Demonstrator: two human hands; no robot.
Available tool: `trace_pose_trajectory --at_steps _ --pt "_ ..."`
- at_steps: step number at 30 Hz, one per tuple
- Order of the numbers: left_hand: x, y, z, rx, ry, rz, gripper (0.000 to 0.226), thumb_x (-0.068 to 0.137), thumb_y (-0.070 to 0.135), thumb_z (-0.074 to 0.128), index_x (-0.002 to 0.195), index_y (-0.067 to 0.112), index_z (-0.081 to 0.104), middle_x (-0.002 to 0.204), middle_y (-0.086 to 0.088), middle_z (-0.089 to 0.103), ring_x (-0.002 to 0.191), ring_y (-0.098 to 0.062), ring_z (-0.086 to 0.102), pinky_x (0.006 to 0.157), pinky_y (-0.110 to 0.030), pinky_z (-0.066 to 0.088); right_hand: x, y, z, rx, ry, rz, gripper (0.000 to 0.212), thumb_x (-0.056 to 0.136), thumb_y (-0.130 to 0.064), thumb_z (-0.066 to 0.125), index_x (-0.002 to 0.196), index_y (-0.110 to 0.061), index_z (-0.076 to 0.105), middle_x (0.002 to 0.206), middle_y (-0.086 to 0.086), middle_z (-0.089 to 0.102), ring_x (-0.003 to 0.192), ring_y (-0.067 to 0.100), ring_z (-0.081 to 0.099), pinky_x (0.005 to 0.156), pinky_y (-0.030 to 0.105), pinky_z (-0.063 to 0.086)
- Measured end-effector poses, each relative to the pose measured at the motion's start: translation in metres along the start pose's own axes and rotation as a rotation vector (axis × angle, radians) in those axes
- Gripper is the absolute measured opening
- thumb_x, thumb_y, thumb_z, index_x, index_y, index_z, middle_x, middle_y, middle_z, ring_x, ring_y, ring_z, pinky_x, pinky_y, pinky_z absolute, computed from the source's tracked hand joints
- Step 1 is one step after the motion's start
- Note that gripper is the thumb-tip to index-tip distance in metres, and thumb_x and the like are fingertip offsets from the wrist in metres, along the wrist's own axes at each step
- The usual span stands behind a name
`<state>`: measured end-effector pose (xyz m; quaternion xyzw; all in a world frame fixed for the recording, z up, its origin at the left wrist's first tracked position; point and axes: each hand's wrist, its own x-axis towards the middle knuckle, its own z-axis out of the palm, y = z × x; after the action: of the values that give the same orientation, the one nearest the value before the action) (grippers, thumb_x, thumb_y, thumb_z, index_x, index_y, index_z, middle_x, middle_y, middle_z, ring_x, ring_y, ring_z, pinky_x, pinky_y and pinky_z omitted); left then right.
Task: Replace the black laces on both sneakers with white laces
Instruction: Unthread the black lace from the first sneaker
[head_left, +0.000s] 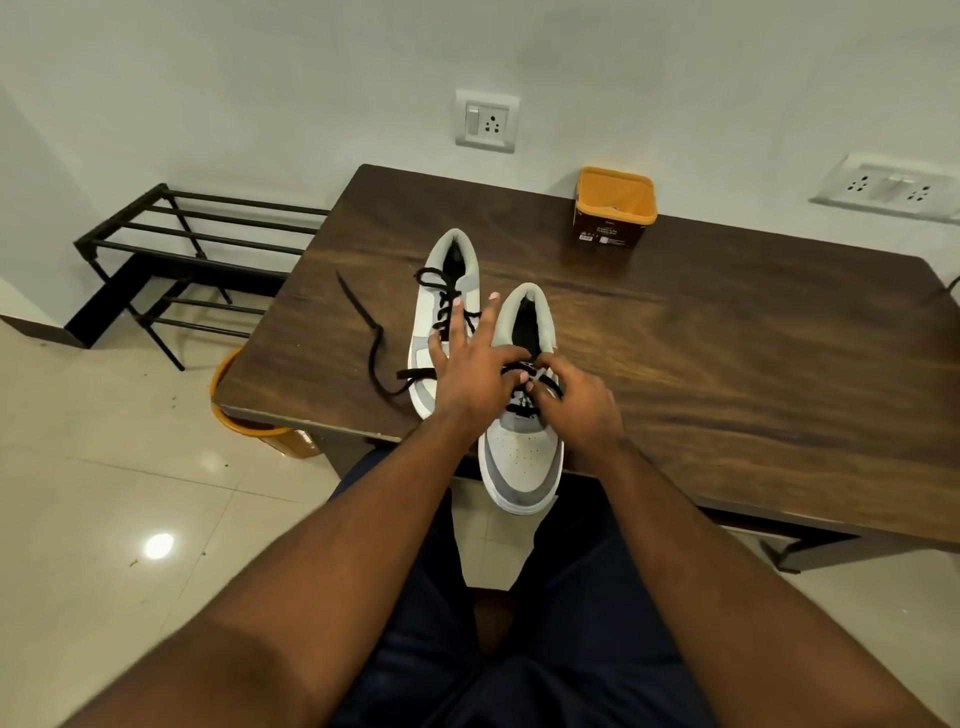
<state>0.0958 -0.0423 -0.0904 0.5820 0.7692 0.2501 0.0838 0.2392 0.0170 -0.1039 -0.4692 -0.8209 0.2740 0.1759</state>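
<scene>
- A loose black flat lace (370, 332) trails from the left grey-and-white sneaker (441, 291) across the dark wooden bench (727, 332).
- The left hand (470, 374) lies spread, fingers wide, across both sneakers.
- The right hand (582, 400) pinches the black lace (519, 402) on the right grey-and-white sneaker (524, 457), whose toe overhangs the bench edge.

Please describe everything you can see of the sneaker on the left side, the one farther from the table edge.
The left sneaker is white and light grey, of a leather-like material, with a grey padded collar and dark inside. It lies on the wooden table, heel away from the person, beside the other sneaker. Its black lace is partly undone: loose loops near the collar, one long end trailing left over the table. The left hand rests on it with fingers spread.
</scene>
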Motion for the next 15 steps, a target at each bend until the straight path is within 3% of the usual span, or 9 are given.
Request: trace_pose_trajectory --at_steps 2,4,5,7,9,11,13,15 --pt "0.007 0.001 -0.002 0.111 -0.022 0.065 0.014 0.092 0.036 0.06 0.1 0.036 0.072 0.164 0.008 0.008 0.149 -0.028 -0.014 0.115 -0.06 -0.003 0.0 0.0 -0.005 -0.013 -0.017 0.012 0.031 0.088 -0.041 0.059 0.118 -0.033 0.056 0.103 -0.005 0.069 0.093 0.021 0.065 0.072 0.03 0.046" --pt "0.012 0.0 -0.001 0.059 0.017 0.068 0.012 0.093 0.027 0.058 0.092 0.029 0.07 0.159 0.008 0.025 0.15 -0.024 0.002 0.115 -0.059 0.001 0.001 0.0 -0.01 -0.057 -0.038 0.025 0.032 0.086 -0.045 0.061 0.116 -0.035 0.054 0.098 -0.005 0.068 0.089 0.022 0.065 0.069 0.03 0.043" --pt "0.011 0.0 -0.002 -0.064 0.101 -0.007 0.011 0.092 0.021 0.058 0.087 0.026 0.067 0.149 0.008 0.041 0.147 -0.022 0.019 0.115 -0.058 0.008 0.002 -0.001 -0.012 -0.076 -0.044 0.026 0.033 0.085 -0.046 0.061 0.116 -0.035 0.054 0.096 -0.003 0.068 0.088 0.023 0.064 0.068 0.029 0.041" --pt "0.006 0.0 -0.01 -0.418 0.403 -0.308 0.016 0.09 0.014 0.059 0.082 0.027 0.06 0.115 0.008 0.06 0.118 -0.018 0.052 0.109 -0.057 0.029 0.004 -0.002 -0.016 -0.101 -0.055 0.019 0.034 0.085 -0.044 0.063 0.116 -0.032 0.055 0.1 -0.003 0.067 0.092 0.025 0.064 0.069 0.029 0.039" --pt "-0.002 -0.005 -0.019 -0.707 0.652 -0.683 0.009 0.093 0.015 0.058 0.09 0.023 0.06 0.107 0.004 0.058 0.105 -0.02 0.057 0.104 -0.048 0.038 0.007 -0.001 -0.016 -0.116 -0.078 -0.007 0.033 0.086 -0.04 0.063 0.116 -0.029 0.056 0.127 -0.005 0.059 0.11 0.023 0.059 0.078 0.031 0.042" --pt "-0.007 -0.009 -0.024 -0.771 0.684 -0.964 0.016 0.096 0.02 0.057 0.111 0.016 0.059 0.129 -0.005 0.051 0.118 -0.029 0.052 0.104 -0.046 0.034 0.011 0.002 -0.014 -0.134 -0.098 -0.04 0.031 0.086 -0.037 0.064 0.115 -0.027 0.057 0.153 -0.005 0.036 0.13 0.022 0.045 0.096 0.038 0.04" --pt "-0.015 -0.009 -0.024 -0.549 0.535 -0.93 0.052 0.091 0.028 0.065 0.138 0.022 0.042 0.158 -0.009 0.019 0.136 -0.038 0.034 0.105 -0.054 0.032 0.015 0.003 -0.013 -0.135 -0.116 -0.057 0.03 0.086 -0.034 0.064 0.116 -0.027 0.06 0.159 -0.001 0.022 0.142 0.026 0.028 0.107 0.042 0.031" --pt "-0.024 -0.001 -0.019 -0.232 0.289 -0.612 0.08 0.087 0.033 0.07 0.151 0.034 0.022 0.162 -0.009 -0.01 0.146 -0.04 0.012 0.107 -0.061 0.028 0.016 0.001 -0.014 -0.145 -0.12 -0.04 0.028 0.09 -0.03 0.06 0.117 -0.027 0.063 0.161 0.002 0.017 0.146 0.028 0.017 0.111 0.046 0.027"
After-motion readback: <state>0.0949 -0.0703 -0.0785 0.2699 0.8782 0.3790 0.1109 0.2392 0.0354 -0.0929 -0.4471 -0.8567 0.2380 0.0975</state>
